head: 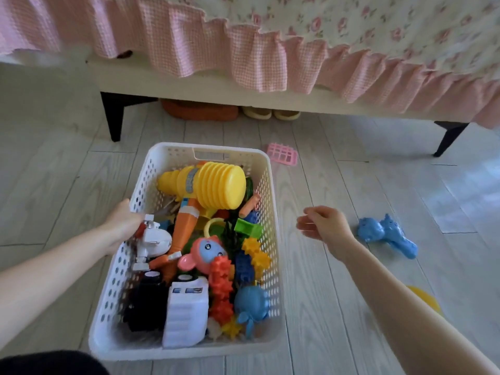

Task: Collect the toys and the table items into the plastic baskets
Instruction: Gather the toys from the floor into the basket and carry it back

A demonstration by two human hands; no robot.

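Observation:
A white perforated plastic basket [270, 185] stands on the floor, full of toys: a big yellow and orange squeaky hammer [213, 185], a white toy plane [151, 242], a pink rattle [203, 253], a white truck [186, 312] and several gear blocks. My left hand [123, 223] grips the basket's left rim beside the plane. My right hand [324, 224] hovers right of the basket, fingers loosely curled, holding nothing. A blue toy [387, 234] lies on the floor just right of that hand. A small pink toy basket [282, 154] lies beyond the white basket's far right corner.
A bed with a pink frilled skirt [243, 55] spans the back, its dark legs [115, 117] on the pale wood floor. Slippers [270, 113] and an orange thing [200, 110] sit under it. A yellow object [424, 297] peeks out behind my right forearm.

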